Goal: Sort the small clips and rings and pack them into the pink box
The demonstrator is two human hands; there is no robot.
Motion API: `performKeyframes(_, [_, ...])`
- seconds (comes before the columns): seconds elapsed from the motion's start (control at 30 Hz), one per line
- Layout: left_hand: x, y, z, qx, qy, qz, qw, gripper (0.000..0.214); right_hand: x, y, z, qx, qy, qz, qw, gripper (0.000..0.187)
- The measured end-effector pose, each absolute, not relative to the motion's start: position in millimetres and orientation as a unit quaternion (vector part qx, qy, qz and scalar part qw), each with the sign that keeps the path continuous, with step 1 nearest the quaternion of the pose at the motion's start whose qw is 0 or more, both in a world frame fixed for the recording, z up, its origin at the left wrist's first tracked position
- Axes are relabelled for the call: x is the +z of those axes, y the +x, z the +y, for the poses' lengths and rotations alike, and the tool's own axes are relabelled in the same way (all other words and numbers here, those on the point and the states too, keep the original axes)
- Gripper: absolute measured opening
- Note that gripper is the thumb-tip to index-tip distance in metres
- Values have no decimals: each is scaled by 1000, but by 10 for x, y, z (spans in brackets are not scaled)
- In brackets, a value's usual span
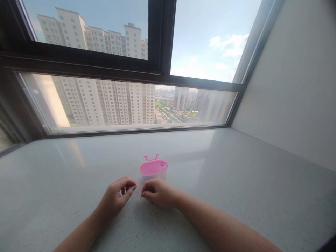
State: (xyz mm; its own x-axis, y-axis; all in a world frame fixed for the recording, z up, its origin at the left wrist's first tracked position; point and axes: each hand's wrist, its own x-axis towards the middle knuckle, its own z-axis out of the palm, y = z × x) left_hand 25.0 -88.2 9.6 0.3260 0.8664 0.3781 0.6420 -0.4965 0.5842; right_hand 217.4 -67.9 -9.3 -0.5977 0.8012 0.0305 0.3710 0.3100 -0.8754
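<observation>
My left hand is closed in a pinch just above the pale speckled sill. Something thin and light shows at its fingertips, too small to name. Close by on the right, my right hand also has thumb and fingers pressed together, and what they hold, if anything, I cannot make out. A small gap separates the two hands. Right behind them stands an oval clear plastic box with a pink lid, its lower front partly hidden by my right hand. A small dark ring-shaped thing lies on the lid. Behind the lid is a pink handle.
The glossy speckled sill runs back to a dark-framed window. Tall buildings show through the glass. A plain white wall bounds the sill on the right.
</observation>
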Motion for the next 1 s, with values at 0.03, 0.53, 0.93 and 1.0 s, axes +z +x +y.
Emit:
performKeyframes(0.03, [91, 248, -878, 335, 797, 474, 168, 20, -95, 2173, -677, 448, -381, -773, 239, 13])
performKeyframes(0.53, [51, 227, -857, 328, 796, 478, 173, 20, -125, 2174, -662, 461, -363, -769, 256, 13])
performKeyframes(0.93, [33, 207, -864, 332, 798, 474, 168, 18, -118, 2183, -652, 432, -343, -790, 267, 12])
performKeyframes(1.0, [38, 209, -866, 330, 798, 475, 170, 18, -110, 2186, -656, 428, -338, -795, 267, 12])
